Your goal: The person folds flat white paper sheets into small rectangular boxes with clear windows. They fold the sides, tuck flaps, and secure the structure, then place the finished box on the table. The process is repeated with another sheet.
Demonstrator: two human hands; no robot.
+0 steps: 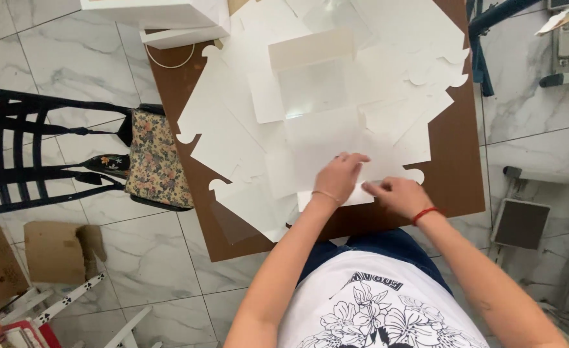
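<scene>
A brown square wooden table (455, 174) stands on a pale marbled tile floor (149, 258) and carries a spread of flat white die-cut cardboard box blanks (233, 138), which overlap one another and cover most of its top. At the far left corner sit assembled white cardboard boxes (168, 16), with a thin loop of pale rubber band (168, 63) lying on the bare wood just beside them.

Flat white die-cut carton blanks (233, 129) across the brown table, folded white boxes (162, 19) at its far corner.
</scene>
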